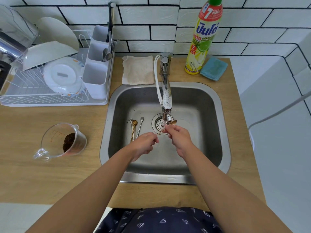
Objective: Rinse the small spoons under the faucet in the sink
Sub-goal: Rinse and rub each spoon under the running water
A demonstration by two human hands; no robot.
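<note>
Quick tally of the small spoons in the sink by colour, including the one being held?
Gold: 2, one held by both hands under the faucet, one on the sink floor
Silver: 2
Total: 4, though the pile overlaps

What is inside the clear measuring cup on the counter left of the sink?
The measuring cup lies tipped on its side, holding a dark brown clump, likely coffee grounds. The rest looks empty; orange markings show on its wall.
</note>
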